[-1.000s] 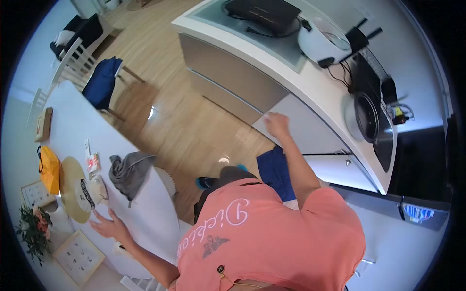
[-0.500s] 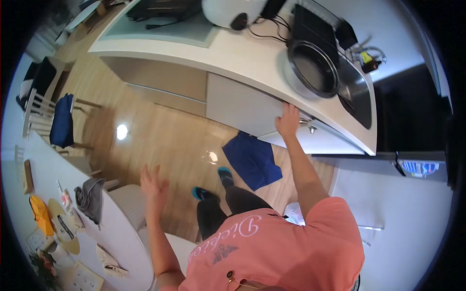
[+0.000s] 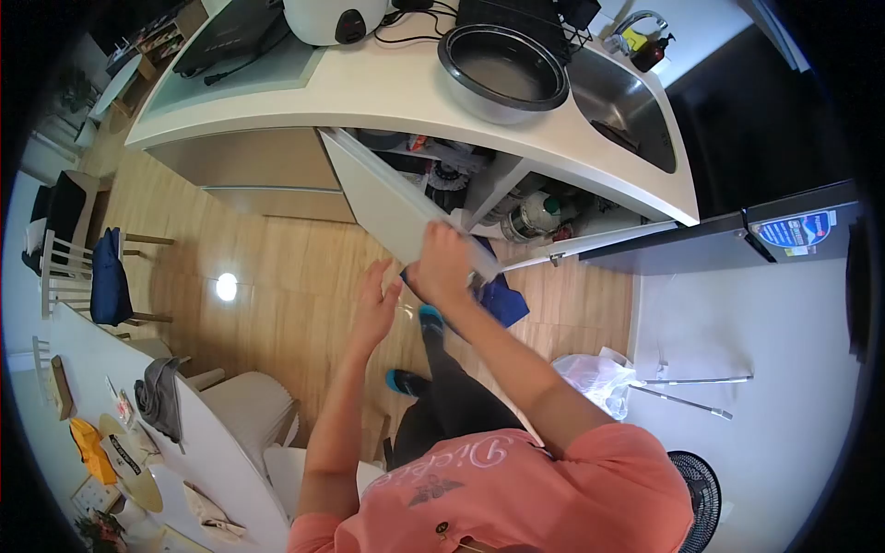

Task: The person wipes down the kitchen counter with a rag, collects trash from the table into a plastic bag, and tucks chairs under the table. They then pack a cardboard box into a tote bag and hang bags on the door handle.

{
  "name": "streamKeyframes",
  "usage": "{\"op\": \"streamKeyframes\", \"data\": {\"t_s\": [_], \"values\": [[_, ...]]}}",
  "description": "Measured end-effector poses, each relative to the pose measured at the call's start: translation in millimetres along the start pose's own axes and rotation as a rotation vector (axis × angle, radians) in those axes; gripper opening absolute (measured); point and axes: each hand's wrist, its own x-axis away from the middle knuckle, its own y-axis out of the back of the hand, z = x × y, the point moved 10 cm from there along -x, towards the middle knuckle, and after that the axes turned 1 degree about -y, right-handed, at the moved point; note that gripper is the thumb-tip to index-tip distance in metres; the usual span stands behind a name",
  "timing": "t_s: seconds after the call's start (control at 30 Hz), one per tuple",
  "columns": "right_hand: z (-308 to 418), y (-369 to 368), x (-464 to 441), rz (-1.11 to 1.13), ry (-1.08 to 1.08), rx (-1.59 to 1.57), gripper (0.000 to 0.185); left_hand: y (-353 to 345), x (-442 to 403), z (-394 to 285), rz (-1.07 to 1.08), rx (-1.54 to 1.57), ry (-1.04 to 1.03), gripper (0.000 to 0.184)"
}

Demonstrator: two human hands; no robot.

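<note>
My right hand (image 3: 441, 265) is closed over the free edge of a white cabinet door (image 3: 383, 194), which stands swung out below the counter. Beside it and a little lower, my left hand (image 3: 374, 309) is held up with its fingers stretched out, holding nothing. Behind the door the cabinet interior shows a large clear bottle (image 3: 533, 217) and several items in the darker left compartment, hard to make out. A second cabinet door (image 3: 599, 241) stands open on the right. Part of a dark blue mat (image 3: 502, 302) shows on the floor beneath.
On the counter (image 3: 387, 92) stand a black-rimmed pot (image 3: 505, 78) and a white appliance (image 3: 334, 20), left of the sink (image 3: 627, 101). A dark fridge (image 3: 719, 249) borders the right. Behind are a white table (image 3: 221, 461), a chair (image 3: 244, 410), a plastic bag (image 3: 597, 376) and a fan (image 3: 696, 498).
My right hand has pulled the left cabinet door outward, exposing the interior. My left hand has come up and right, close to it. The right door also stands further open in view.
</note>
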Motion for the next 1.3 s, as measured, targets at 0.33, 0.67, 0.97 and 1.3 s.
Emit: {"op": "streamKeyframes", "data": {"t_s": [0.33, 0.67, 0.97, 1.3], "values": [[15, -12, -2, 0.278, 0.173, -0.691, 0.027, 63, 35, 14, -0.186, 0.258, 0.143, 0.06], [-225, -228, -158, -0.116, -0.142, -0.206, 0.041, 146, 40, 63, -0.131, -0.182, 0.206, 0.044], [-225, -182, -257, -0.402, -0.232, 0.236, 0.119, 160, 45, 62, -0.281, -0.13, 0.19, 0.049], [-279, -174, -251, -0.785, -0.125, -0.1, 0.055, 181, 60, 56, -0.563, -0.556, 0.012, 0.075]]}}
